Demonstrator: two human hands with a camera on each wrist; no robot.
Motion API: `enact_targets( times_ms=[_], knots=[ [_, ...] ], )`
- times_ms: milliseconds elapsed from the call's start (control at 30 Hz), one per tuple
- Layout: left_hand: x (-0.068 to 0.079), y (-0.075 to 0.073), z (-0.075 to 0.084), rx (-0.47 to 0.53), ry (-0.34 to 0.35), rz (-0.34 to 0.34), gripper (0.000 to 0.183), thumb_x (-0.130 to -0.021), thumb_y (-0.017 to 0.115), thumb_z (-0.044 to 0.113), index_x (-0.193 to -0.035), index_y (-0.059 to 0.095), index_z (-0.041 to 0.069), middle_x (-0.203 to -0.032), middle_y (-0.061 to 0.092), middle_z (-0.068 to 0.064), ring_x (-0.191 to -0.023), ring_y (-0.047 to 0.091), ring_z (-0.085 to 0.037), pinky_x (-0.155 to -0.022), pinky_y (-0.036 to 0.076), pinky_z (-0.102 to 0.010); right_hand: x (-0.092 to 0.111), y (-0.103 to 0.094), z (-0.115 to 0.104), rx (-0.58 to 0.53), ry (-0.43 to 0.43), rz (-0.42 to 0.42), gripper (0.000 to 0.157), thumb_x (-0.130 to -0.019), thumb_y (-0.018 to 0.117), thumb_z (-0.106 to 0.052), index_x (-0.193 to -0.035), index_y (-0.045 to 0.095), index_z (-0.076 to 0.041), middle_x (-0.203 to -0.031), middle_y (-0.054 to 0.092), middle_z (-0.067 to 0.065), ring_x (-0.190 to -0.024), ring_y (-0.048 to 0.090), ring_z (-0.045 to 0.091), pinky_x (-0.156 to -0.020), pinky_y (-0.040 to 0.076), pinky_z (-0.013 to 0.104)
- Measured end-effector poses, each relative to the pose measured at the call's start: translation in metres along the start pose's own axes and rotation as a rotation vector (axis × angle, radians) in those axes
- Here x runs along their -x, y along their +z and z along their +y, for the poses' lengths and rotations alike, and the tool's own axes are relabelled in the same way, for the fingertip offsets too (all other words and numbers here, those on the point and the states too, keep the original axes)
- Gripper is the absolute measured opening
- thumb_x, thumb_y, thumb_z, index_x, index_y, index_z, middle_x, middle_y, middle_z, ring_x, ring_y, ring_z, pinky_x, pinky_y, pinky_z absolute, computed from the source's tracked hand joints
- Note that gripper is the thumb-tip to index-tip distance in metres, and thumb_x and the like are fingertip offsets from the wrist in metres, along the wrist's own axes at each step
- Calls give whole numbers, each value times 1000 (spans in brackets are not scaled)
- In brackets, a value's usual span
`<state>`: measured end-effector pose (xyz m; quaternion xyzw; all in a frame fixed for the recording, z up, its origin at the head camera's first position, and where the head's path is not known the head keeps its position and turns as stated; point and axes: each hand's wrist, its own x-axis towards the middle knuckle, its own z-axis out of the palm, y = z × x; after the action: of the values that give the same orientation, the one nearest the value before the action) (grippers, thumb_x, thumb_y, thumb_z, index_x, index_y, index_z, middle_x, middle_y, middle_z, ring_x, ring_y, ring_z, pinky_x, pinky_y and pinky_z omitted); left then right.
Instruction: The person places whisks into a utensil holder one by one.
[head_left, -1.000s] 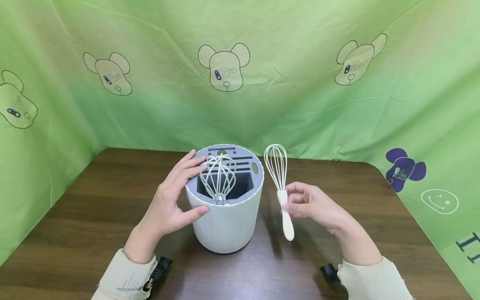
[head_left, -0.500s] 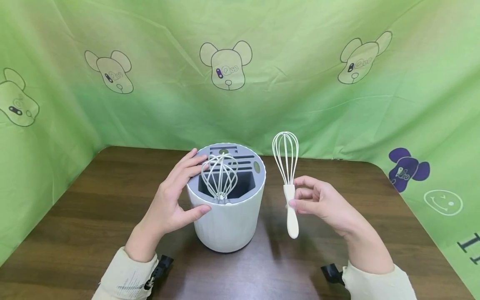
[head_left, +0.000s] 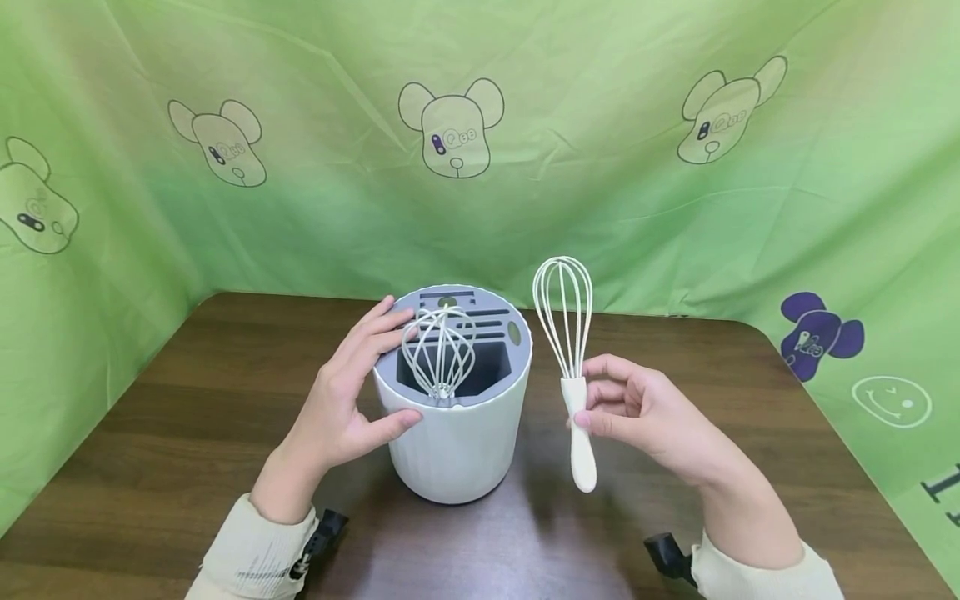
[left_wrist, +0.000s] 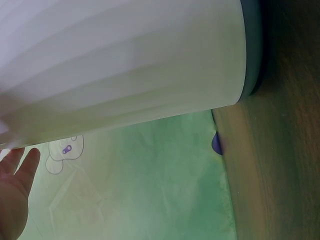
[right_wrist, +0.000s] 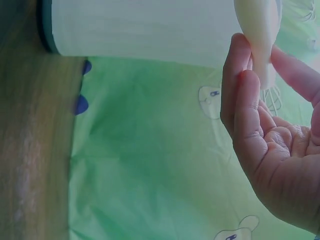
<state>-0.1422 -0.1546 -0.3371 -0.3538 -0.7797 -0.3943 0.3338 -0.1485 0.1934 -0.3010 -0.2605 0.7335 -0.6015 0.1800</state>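
My right hand (head_left: 637,408) pinches the cream handle (head_left: 577,433) of a whisk (head_left: 564,312) between thumb and fingers. The whisk is in the air to the right of a round white utensil holder (head_left: 453,454), its wire loops pointing up. In the right wrist view the pinched handle (right_wrist: 257,25) shows close up. With fingers fairly straight, my left hand (head_left: 341,404) rests on the holder's left side, fingertips over the grey top and thumb against the front. A second whisk (head_left: 438,354) stands in the holder, loops up; its handle is hidden inside.
The holder's grey top (head_left: 510,304) has narrow slots, small round holes and one large opening. Underneath is a dark brown wooden table (head_left: 225,375). Behind and at both sides hangs a green cloth (head_left: 337,208) printed with cartoon heads.
My right hand has lifted the whisk higher; it swung right, then slightly back left toward the holder. My left hand and the holder have stayed in place.
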Motion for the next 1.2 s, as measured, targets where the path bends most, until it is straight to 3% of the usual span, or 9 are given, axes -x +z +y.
enact_targets(
  times_ms=[533,1200],
  knots=[
    [6,3,3,11,-2,5,71,-90,62,59,-133,58,2,-142,54,-16,-145,38,-37,-121,32,-32,12,10,-10,-8,-101,-41,32,-93,61,6,-123,54,-3,-98,73,5,-89,72,17,-86,60,31],
    [2,2,1,9,41,29,71,-90,63,57,-129,58,-2,-140,55,-19,-145,38,-35,-121,32,-33,-10,21,-42,-9,-183,-51,33,-91,64,5,-123,54,-1,-97,73,8,-88,72,19,-85,60,34]
  ],
)
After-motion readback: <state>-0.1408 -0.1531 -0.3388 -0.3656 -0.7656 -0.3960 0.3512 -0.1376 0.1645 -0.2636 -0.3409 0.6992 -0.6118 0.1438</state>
